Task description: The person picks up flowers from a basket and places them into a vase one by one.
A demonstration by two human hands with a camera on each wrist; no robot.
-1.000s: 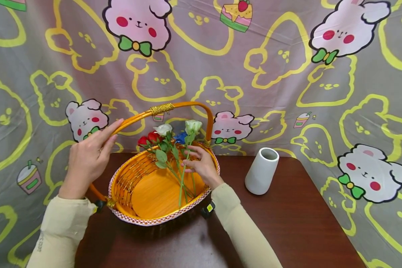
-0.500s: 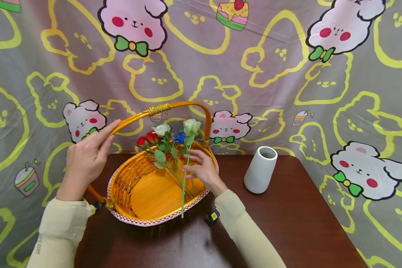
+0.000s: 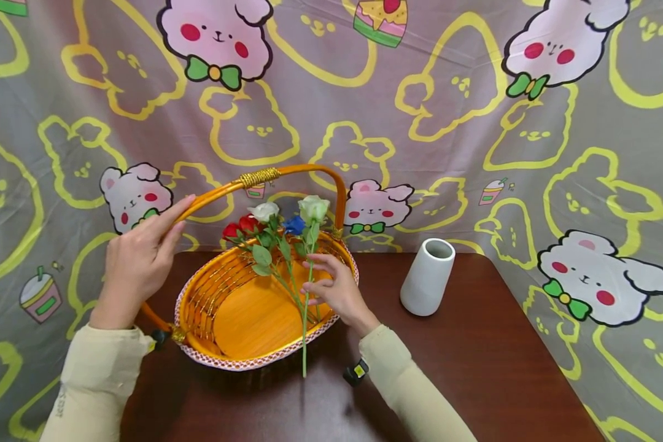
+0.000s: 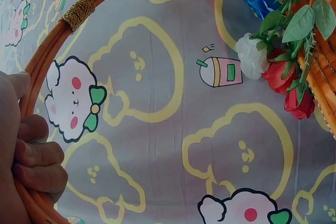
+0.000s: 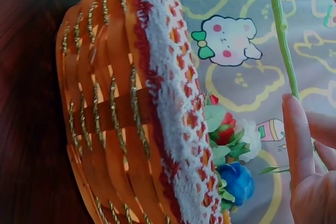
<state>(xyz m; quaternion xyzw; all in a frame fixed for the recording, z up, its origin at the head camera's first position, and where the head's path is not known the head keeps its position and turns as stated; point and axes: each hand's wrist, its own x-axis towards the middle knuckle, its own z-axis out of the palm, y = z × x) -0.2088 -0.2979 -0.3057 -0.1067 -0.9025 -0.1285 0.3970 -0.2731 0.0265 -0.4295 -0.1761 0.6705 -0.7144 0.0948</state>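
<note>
Pale-green rose [image 3: 314, 210] pinched by its stem in our right grip [image 3: 338, 290], we wrap our left grip [image 3: 137, 259] round the handle [image 3: 259, 178]; mid-frame, the basket [image 3: 254, 322] holds red, white and blue flowers [image 3: 263, 212].

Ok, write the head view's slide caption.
Left hand grips the handle of a wicker basket; right hand holds a pale-green rose; white vase at right.
</note>
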